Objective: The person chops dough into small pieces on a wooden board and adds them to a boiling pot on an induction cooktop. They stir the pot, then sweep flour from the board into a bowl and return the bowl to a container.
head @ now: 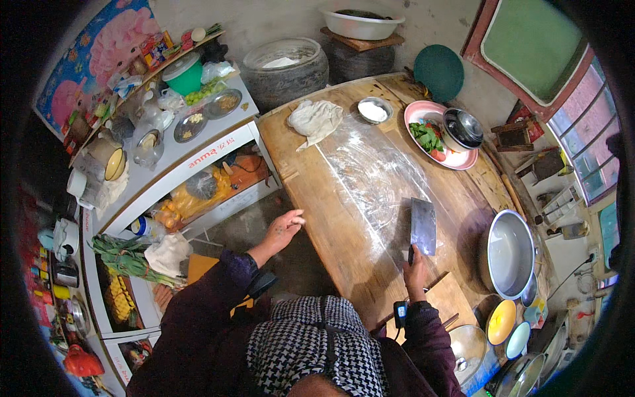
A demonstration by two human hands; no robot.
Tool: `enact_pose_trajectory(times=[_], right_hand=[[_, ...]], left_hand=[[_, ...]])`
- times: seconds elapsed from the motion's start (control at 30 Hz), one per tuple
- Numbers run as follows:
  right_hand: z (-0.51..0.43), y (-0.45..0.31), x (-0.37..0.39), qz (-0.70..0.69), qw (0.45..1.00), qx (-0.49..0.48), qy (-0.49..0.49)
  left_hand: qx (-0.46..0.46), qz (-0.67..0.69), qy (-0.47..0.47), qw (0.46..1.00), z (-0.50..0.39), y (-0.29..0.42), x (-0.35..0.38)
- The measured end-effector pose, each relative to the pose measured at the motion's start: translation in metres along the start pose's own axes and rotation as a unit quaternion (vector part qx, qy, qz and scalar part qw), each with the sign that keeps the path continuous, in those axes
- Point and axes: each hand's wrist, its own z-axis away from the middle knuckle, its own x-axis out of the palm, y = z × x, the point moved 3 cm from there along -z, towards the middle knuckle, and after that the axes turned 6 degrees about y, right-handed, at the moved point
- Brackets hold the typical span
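Observation:
In the head view my right hand (415, 272) grips the dark handle of a cleaver (423, 227), whose broad metal blade is over the wooden table. My left hand (284, 232) holds nothing and hangs off the table's left edge, fingers partly curled. White flour is spread over the middle of the wooden table (327, 218). Beyond it lie a crumpled cloth (315, 120) and a small metal bowl of white powder (374, 110). A pink-rimmed enamel basin (459, 161) holds leafy greens, red pieces and a lidded pot (461, 130).
A large metal basin (510, 253), a wooden board (449, 297), a yellow bowl (501, 322) and a pale green bowl (518, 340) are at the right. Left stands a cabinet (198, 149) with plates and bags. Large jars (285, 79) stand behind the table.

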Motion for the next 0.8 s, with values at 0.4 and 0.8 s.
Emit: enact_pose_trajectory(times=[0.4,0.8], right_hand=[[0.012,0.02,0.016,0.069,0.994,0.078,0.03],[0.011,-0.064,0.043,0.133,0.927,0.271,0.225]], left_hand=[[0.086,-0.236,0.047,0.967,-0.161,-0.007,-0.014],[0.062,-0.5,-0.007,0.864,-0.39,-0.066,-0.078]])
